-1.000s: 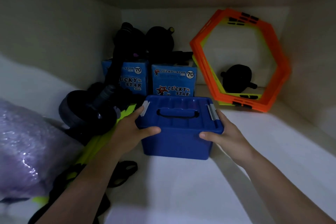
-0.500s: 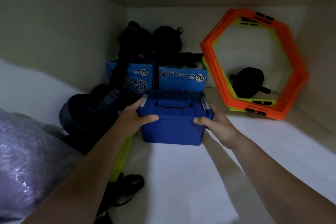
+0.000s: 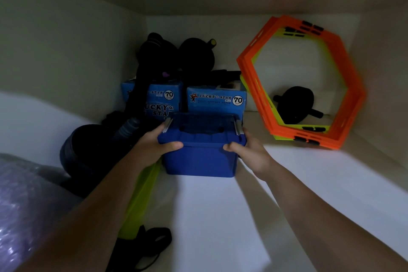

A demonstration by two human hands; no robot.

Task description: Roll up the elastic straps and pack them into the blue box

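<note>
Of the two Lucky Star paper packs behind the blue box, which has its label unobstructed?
The right Lucky Star pack: its logo and "70" badge read clearly. The left Lucky Star pack is partly covered by dark black gear leaning across it.

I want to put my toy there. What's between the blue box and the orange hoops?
Only bare white shelf lies between the blue box and the orange hoops, as the head view shows.

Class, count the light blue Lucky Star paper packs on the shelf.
2: left pack behind black gear, right pack directly behind the blue box. More could be hidden.
</note>
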